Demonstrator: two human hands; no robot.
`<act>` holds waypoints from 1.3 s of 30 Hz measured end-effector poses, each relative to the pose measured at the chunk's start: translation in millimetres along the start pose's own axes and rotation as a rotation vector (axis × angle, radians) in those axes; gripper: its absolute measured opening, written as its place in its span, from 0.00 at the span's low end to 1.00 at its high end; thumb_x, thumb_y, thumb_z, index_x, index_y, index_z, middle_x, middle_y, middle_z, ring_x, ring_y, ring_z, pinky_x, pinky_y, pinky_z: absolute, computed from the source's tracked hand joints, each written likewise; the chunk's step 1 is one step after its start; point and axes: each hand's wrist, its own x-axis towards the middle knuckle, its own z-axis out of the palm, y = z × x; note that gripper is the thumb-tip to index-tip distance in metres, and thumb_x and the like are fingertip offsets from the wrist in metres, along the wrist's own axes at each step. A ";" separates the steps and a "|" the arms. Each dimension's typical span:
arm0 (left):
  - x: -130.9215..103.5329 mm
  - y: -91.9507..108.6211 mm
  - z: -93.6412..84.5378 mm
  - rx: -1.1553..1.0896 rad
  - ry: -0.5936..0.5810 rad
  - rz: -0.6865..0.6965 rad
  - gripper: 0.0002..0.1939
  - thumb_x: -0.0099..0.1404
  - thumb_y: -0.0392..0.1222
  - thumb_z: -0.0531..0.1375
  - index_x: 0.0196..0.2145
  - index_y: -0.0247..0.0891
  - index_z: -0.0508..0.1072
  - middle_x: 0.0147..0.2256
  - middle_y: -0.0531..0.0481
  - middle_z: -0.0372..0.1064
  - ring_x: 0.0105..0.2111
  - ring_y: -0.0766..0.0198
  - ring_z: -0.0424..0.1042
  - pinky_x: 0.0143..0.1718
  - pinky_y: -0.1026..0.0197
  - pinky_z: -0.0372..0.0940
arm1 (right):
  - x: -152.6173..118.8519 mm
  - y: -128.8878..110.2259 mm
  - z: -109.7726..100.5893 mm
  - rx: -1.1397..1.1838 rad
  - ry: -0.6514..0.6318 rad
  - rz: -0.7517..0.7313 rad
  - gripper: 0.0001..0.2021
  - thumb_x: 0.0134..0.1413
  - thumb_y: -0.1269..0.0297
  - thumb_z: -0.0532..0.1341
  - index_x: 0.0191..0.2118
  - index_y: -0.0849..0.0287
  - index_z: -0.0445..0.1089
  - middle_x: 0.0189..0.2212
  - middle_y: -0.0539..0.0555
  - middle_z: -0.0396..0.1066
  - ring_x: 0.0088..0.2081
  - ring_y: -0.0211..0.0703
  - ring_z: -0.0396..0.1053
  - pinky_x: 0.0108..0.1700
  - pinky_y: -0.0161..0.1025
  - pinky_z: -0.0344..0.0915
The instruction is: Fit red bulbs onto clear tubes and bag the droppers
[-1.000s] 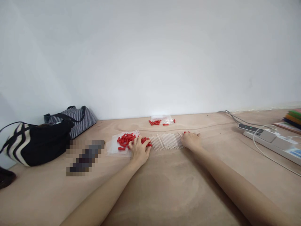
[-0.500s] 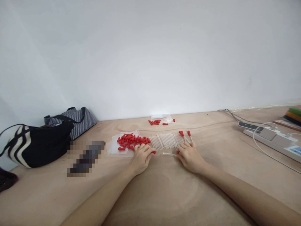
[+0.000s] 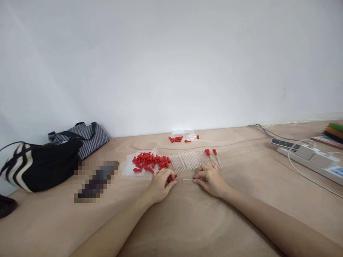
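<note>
My left hand (image 3: 161, 185) pinches a red rubber bulb (image 3: 173, 177), whose narrow end points right. Facing it, my right hand (image 3: 210, 179) grips a thin clear tube (image 3: 188, 179) lying level, its free end toward the bulb with a small gap between them. Beyond my hands lies a row of several clear tubes (image 3: 187, 160), side by side. Two tubes at the row's right end carry red bulbs (image 3: 214, 152). A heap of red bulbs (image 3: 150, 160) rests on a clear plastic bag (image 3: 128, 167) beyond my left hand.
More red bulbs (image 3: 177, 139) lie by a small plastic bag (image 3: 187, 134) near the wall. At left are a black bag (image 3: 53, 164), a striped bag (image 3: 93, 142) and a blurred dark object (image 3: 98, 181). A power strip (image 3: 313, 162) with cables stands right.
My left hand has pulled back slightly toward me, with the red bulb now showing at its fingertips. My right hand has shifted left and nearer, bringing the tube along.
</note>
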 end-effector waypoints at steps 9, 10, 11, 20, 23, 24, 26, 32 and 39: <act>1.9 6.1 7.7 0.052 0.078 -0.058 0.07 0.60 0.38 0.54 0.37 0.43 0.70 0.34 0.54 0.72 0.39 0.58 0.65 0.43 0.52 0.48 | -0.2 -5.7 6.3 -0.023 0.208 -0.007 0.06 0.55 0.69 0.51 0.30 0.58 0.64 0.30 0.51 0.69 0.35 0.39 0.64 0.44 0.44 0.46; 2.4 7.9 8.0 0.056 0.081 -0.056 0.07 0.60 0.39 0.54 0.36 0.43 0.70 0.34 0.54 0.72 0.38 0.59 0.65 0.42 0.52 0.48 | 0.2 -7.0 6.8 -0.021 0.202 -0.001 0.07 0.55 0.69 0.50 0.30 0.58 0.63 0.29 0.50 0.69 0.34 0.39 0.64 0.45 0.45 0.44; 2.8 9.4 8.1 0.055 0.088 -0.053 0.08 0.61 0.39 0.54 0.37 0.43 0.71 0.34 0.54 0.72 0.38 0.59 0.65 0.42 0.53 0.49 | 0.6 -8.5 7.4 -0.021 0.192 0.002 0.07 0.55 0.69 0.50 0.30 0.58 0.63 0.28 0.50 0.70 0.34 0.39 0.64 0.46 0.46 0.43; 2.4 11.2 7.5 0.036 0.142 0.036 0.09 0.63 0.38 0.51 0.38 0.41 0.69 0.35 0.53 0.73 0.37 0.60 0.65 0.42 0.53 0.47 | 1.1 -17.4 4.0 -0.008 0.075 -0.025 0.09 0.56 0.68 0.50 0.34 0.54 0.67 0.29 0.49 0.72 0.35 0.38 0.65 0.47 0.45 0.41; 2.0 10.6 8.0 0.029 0.157 0.050 0.08 0.62 0.37 0.51 0.38 0.41 0.69 0.35 0.54 0.72 0.37 0.61 0.65 0.41 0.54 0.47 | 0.8 -18.8 1.7 0.015 0.068 -0.032 0.09 0.56 0.68 0.50 0.35 0.52 0.68 0.27 0.47 0.71 0.34 0.37 0.64 0.45 0.43 0.42; 1.8 10.5 8.1 0.026 0.161 0.054 0.08 0.62 0.36 0.51 0.37 0.41 0.69 0.35 0.54 0.72 0.37 0.62 0.65 0.41 0.55 0.47 | 0.8 -19.2 1.4 0.026 0.070 -0.030 0.09 0.56 0.67 0.50 0.35 0.51 0.68 0.26 0.46 0.71 0.33 0.37 0.64 0.45 0.43 0.42; 1.5 10.6 8.4 0.020 0.167 0.062 0.08 0.63 0.36 0.51 0.37 0.41 0.69 0.35 0.54 0.72 0.37 0.63 0.65 0.41 0.55 0.47 | 1.1 -19.9 1.4 0.053 0.073 -0.025 0.09 0.56 0.66 0.50 0.33 0.52 0.68 0.25 0.46 0.70 0.32 0.37 0.63 0.44 0.42 0.42; 2.2 11.6 7.9 0.008 0.172 0.061 0.08 0.63 0.41 0.51 0.33 0.41 0.70 0.29 0.55 0.71 0.34 0.64 0.65 0.40 0.55 0.46 | 2.5 -20.7 6.2 0.090 0.073 -0.011 0.13 0.57 0.62 0.50 0.27 0.57 0.67 0.20 0.47 0.67 0.30 0.37 0.60 0.40 0.40 0.43; 2.5 12.6 6.3 0.004 0.146 0.067 0.09 0.63 0.42 0.51 0.31 0.41 0.71 0.28 0.55 0.72 0.32 0.64 0.65 0.41 0.55 0.46 | 2.5 -18.1 6.2 -0.019 0.119 -0.132 0.11 0.56 0.64 0.50 0.31 0.55 0.69 0.24 0.49 0.69 0.31 0.37 0.59 0.39 0.40 0.42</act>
